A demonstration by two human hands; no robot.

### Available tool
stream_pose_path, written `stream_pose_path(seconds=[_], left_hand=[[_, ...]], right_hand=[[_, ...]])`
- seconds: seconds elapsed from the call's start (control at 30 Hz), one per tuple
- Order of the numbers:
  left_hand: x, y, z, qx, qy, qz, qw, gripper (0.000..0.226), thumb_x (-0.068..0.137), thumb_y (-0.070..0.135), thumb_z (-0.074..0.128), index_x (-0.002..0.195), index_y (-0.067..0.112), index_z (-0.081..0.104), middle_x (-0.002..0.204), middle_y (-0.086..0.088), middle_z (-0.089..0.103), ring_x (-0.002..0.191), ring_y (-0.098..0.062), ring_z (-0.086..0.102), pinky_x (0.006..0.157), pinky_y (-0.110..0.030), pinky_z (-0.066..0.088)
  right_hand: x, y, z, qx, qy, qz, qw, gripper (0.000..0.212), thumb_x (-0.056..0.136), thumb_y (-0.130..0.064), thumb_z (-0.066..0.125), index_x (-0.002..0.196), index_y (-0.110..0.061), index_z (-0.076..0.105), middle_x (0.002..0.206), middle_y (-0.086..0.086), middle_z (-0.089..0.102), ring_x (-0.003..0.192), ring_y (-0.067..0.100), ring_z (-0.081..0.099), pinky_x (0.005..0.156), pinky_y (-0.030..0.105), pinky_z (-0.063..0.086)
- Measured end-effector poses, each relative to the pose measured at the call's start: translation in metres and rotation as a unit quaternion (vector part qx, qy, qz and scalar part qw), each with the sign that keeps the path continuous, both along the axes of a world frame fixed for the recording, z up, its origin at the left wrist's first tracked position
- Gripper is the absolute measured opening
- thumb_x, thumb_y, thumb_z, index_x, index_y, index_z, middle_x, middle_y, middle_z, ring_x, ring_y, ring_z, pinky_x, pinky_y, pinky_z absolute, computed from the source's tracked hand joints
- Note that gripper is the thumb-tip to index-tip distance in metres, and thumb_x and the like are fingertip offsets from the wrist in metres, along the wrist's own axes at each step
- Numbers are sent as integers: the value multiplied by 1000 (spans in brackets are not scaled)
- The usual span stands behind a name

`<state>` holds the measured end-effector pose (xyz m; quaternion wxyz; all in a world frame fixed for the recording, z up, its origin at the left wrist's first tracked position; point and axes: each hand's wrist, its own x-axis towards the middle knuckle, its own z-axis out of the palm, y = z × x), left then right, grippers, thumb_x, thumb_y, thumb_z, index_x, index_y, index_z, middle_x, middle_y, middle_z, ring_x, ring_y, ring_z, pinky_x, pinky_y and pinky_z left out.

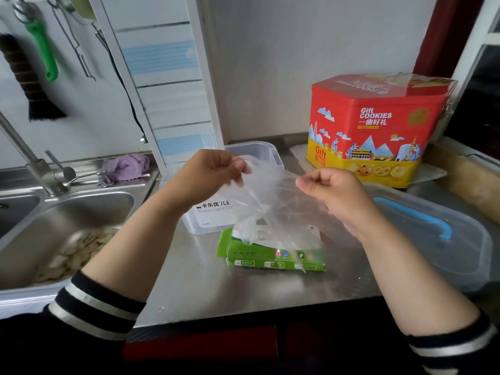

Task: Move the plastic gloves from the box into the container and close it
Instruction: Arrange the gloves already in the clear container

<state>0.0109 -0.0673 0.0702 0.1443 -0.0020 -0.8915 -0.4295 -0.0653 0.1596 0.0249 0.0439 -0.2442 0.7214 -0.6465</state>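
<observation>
The person wears a dark, nearly black knitted top whose sleeves are pushed up the forearms, the left sleeve (pixel 89 307) and the right sleeve (pixel 454 347) each ending in a ribbed cuff ringed by two pale whitish stripes.

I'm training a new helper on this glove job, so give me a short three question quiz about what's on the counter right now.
1. True or false: both hands are holding the same clear plastic glove.
2. Which thing lies directly under the glove: A, the red cookie tin; B, the green glove box; C, the purple cloth?
3. Fill in: the lid with the blue handle lies to the ____ of the green box.

Key
1. True: the left hand and the right hand each pinch an edge.
2. B.
3. Right; the clear container stands on the other side.
</observation>
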Motion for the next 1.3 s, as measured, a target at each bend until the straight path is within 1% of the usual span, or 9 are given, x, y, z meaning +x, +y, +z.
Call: stream_pose_path(seconds=[0.27, 0.4, 0.53, 0.67, 0.87, 0.97, 1.07, 1.2, 1.3], left_hand=[[-13, -2, 34, -188, 108, 144, 965, 20, 94, 33, 60, 88, 21, 74, 85, 7, 73, 69, -6, 61, 73, -31, 47], [-23, 1, 56, -56, 150, 141, 977, 12, 95, 25, 62, 86, 24, 69, 66, 20, 67, 47, -4, 63, 50, -22, 47], [-29, -26, 61, 143, 237, 135, 951, 15, 88, -2, 63, 95, 9, 69, 79, 5, 72, 70, -10, 71, 67, -23, 55], [-26, -59, 33, 135, 230, 136, 954, 34, 81, -16, 52, 87, 14, 67, 82, 11, 73, 73, -3, 65, 71, -21, 51], [-33, -104, -14, 54, 38, 220, 973, 37, 76, -1, 48, 70, 23, 75, 79, 5, 74, 77, -16, 61, 81, -32, 51], [-40, -101, -7, 29, -30, 226, 973, 35, 81, 11, 42, 72, 20, 75, 74, 5, 74, 82, -21, 64, 86, -35, 53], [-51, -89, -1, -170, -112, 192, 960, 32, 94, 27, 48, 86, 9, 72, 91, -1, 72, 94, -27, 62, 86, -35, 49], [-59, -81, -5, -414, -229, 125, 872, 27, 86, 35, 69, 103, 15, 71, 103, -3, 70, 99, -24, 61, 87, -35, 50], [-67, -78, -11, -454, -304, 104, 831, 36, 82, 31, 75, 113, 13, 68, 112, -4, 68, 106, -26, 61, 90, -35, 50]], right_hand=[[-7, -12, 51, 58, 258, -125, 956, 25, 90, -40, 65, 75, -20, 67, 55, -8, 51, 50, 5, 39, 54, 27, 34], [-17, -33, 85, 60, 463, -240, 851, 39, 92, -49, 57, 78, -15, 68, 59, -7, 49, 55, 13, 41, 47, 27, 22], [-32, -56, 96, -11, 648, -263, 714, 33, 92, -41, 64, 77, -13, 74, 74, 8, 60, 69, 25, 53, 56, 27, 33], [-42, -86, 68, 32, 725, -168, 667, 23, 88, -36, 69, 76, -17, 75, 85, 2, 69, 78, 26, 59, 67, 34, 46], [-49, -128, 33, 349, 429, 99, 828, 24, 93, -40, 58, 97, -24, 75, 102, -5, 68, 99, 20, 56, 87, 35, 45], [-52, -140, 28, 406, 271, 165, 857, 39, 96, -42, 55, 95, -6, 70, 79, 1, 61, 72, 17, 54, 65, 30, 38], [-49, -147, 32, 459, 226, 189, 838, 46, 98, -46, 48, 103, -6, 70, 76, 4, 53, 64, 15, 44, 57, 30, 29], [-48, -150, 40, 540, 132, 226, 800, 63, 97, -63, 19, 118, -27, 67, 142, 3, 49, 122, 23, 47, 105, 35, 33], [-49, -156, 41, 606, 85, 246, 752, 60, 98, -62, 17, 132, -32, 57, 155, 1, 32, 139, 25, 33, 112, 38, 25]])
